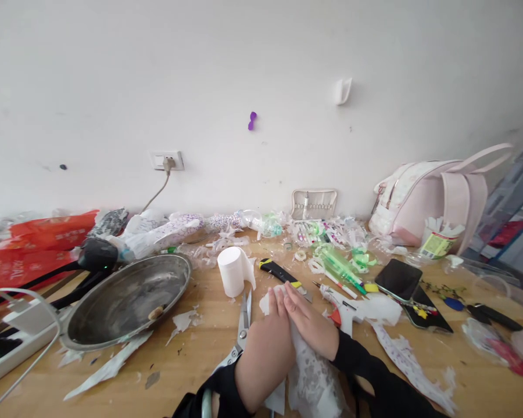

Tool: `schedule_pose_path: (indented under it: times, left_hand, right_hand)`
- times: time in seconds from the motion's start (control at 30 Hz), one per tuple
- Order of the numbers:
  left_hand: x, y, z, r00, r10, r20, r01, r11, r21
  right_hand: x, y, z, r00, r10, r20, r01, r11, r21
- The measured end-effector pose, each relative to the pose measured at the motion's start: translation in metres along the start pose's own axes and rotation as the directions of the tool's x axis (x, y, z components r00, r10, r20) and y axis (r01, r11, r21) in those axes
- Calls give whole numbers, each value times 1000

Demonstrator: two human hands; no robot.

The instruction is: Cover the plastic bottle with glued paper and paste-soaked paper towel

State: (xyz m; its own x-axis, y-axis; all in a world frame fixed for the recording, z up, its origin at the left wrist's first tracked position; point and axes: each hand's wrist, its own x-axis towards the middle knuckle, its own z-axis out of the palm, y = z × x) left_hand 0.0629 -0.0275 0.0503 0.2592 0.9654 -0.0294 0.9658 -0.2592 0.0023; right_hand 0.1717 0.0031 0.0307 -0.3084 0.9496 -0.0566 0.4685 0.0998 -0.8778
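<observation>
My left hand (268, 342) lies palm down on white, translucent plastic film (311, 371) near the table's front edge, its fingers stretched forward. Against it rests my right hand (311, 325), flat and slanting in from the right, its fingertips near those of my left hand. The film runs from under the fingers toward me. Open scissors (243, 331) lie just left of my left hand, partly covered by it. Beyond the fingertips is a black and yellow utility knife (280, 273). A white paper roll (232, 271) stands behind the scissors.
A round metal tray (131, 299) sits at left beside a white power strip (20, 342). To the right are a white glue gun (344, 305), a phone (398, 280) and a pink backpack (418, 200). Plastic scraps and green tubes (337, 267) line the back.
</observation>
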Motion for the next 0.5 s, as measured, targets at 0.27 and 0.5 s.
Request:
schedule_pose_path:
  times: [0.27,0.5]
  left_hand:
    - [3,-1,-5,991,-80,102,80,997,8]
    - [10,-16,4,992,-36,123,50,992,-116]
  right_hand:
    - [2,-8,-4,983,177,52,-179,984,28]
    - [5,4,-1,982,187,24,-188,979,77]
